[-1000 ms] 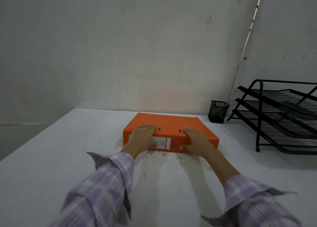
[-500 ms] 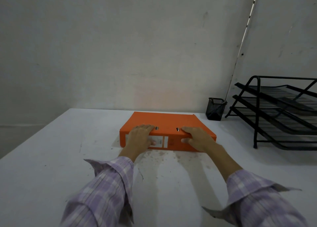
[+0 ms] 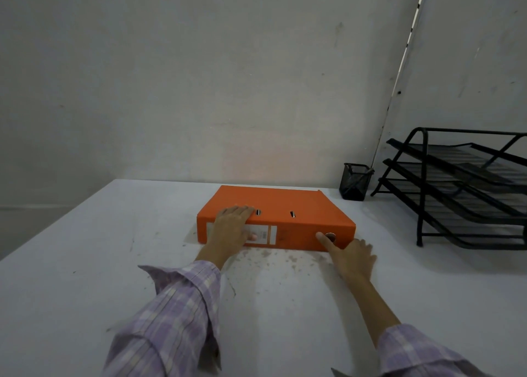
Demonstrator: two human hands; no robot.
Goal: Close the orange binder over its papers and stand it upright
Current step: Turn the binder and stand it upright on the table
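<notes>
The orange binder [image 3: 285, 202] lies flat and closed on the white table [image 3: 85, 262], its labelled spine facing me. No papers show. My left hand [image 3: 232, 228] rests over the spine's left part, fingers on the top cover and thumb against the white label. My right hand [image 3: 349, 252] is at the spine's right end, low on the table, with the thumb touching the round finger hole [image 3: 330, 237] and the other fingers spread by the binder's right corner.
A black mesh pen cup [image 3: 355, 181] stands at the back right by the wall. A black three-tier wire tray rack [image 3: 462, 188] fills the right side. The grey wall runs just behind the binder. The table's left edge slants away at left.
My right hand has slid off the top of the binder, right and down, to the finger hole at the spine's right end. The left hand has stayed put.
</notes>
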